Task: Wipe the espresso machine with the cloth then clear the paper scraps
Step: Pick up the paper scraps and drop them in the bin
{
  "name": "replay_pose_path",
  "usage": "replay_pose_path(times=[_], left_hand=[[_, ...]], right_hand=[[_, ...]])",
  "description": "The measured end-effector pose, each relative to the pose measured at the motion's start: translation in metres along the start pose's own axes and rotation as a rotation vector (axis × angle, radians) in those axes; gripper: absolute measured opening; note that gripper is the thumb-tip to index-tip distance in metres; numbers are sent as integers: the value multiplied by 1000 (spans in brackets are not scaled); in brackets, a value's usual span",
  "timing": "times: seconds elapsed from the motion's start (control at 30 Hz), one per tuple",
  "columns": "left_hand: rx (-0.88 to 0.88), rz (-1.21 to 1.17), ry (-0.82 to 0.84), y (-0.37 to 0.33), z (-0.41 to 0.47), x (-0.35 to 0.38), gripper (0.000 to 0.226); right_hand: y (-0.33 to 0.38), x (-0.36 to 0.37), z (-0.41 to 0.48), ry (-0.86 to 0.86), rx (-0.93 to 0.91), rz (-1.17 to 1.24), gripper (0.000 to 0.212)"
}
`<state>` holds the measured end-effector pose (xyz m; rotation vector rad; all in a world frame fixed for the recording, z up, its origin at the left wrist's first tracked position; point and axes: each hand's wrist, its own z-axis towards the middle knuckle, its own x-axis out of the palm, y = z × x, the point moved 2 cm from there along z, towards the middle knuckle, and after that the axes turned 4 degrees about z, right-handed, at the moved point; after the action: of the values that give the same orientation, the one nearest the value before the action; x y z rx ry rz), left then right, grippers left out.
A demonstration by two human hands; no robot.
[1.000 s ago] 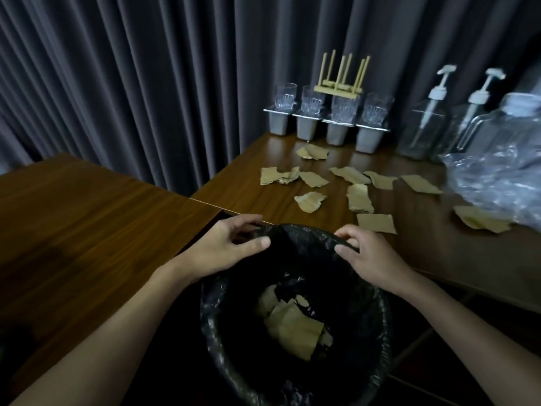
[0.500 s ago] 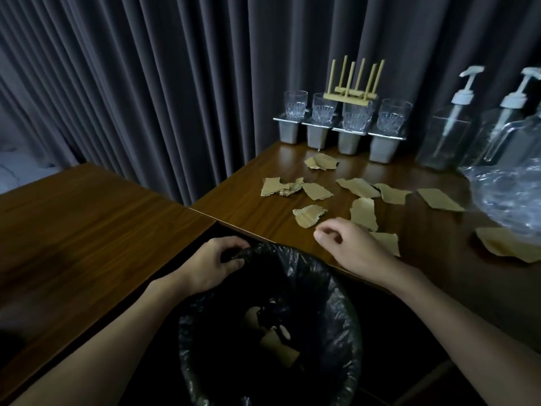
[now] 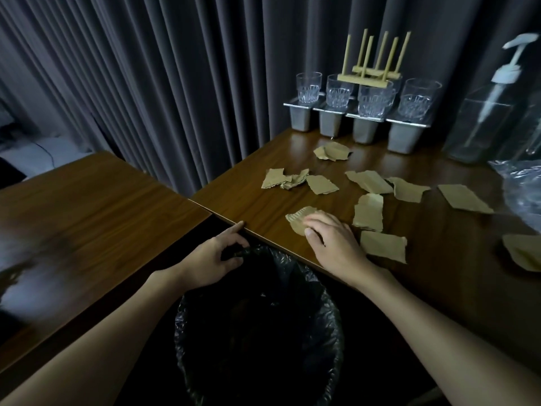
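The surface (image 3: pixel 248 200) fills the right of the frame, with the bin (image 3: pixel 330 317) at bottom centre. Left hand (image 3: pixel 210 262) curls its fingers round the bin's rim. Right hand (image 3: pixel 333 244) lays its fingers, pressed together, on the nearest scrap (image 3: pixel 298 218), and more scraps (image 3: pixel 370 181) lie scattered beyond!

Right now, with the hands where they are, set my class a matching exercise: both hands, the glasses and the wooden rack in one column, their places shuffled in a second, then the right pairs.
Column one:
1. left hand
2. right hand
3. glasses
4. wooden rack

Column two:
A. lying on top of the glasses
B. resting on a paper scrap
C. standing on the metal holders
D. gripping the rim of the bin liner

Pairs: 1-D, 2-B, 3-C, 4-A.
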<state>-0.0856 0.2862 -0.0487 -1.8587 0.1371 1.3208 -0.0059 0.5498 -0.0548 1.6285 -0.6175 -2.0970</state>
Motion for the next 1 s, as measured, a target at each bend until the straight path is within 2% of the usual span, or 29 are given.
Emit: replay_pose_path(times=[0.17, 0.37, 0.43, 0.57, 0.63, 0.73, 0.77, 0.9, 1.0], left_hand=[[15, -48, -29, 5, 1, 1, 27], [42, -110, -78, 16, 5, 1, 28], [52, -134, -106, 21, 6, 1, 35], [62, -202, -94, 25, 7, 2, 65], [90, -183, -84, 27, 9, 3, 66], [137, -137, -103, 29, 11, 7, 50], [142, -136, -118, 29, 11, 9, 47], [155, -168, -176, 29, 11, 12, 44], [167, -178, -176, 27, 11, 14, 44]], right_hand=[[3, -2, -2, -8, 10, -21, 32], [5, 0, 0, 38, 47, -43, 48], [6, 0, 0, 14, 44, -58, 43], [8, -1, -3, -18, 66, -82, 31], [12, -2, -3, -30, 136, -88, 23], [17, 1, 0, -58, 211, -94, 13], [17, 1, 0, -70, 236, -89, 14], [17, 1, 1, -91, 303, -95, 48], [16, 3, 2, -92, 320, -135, 49]])
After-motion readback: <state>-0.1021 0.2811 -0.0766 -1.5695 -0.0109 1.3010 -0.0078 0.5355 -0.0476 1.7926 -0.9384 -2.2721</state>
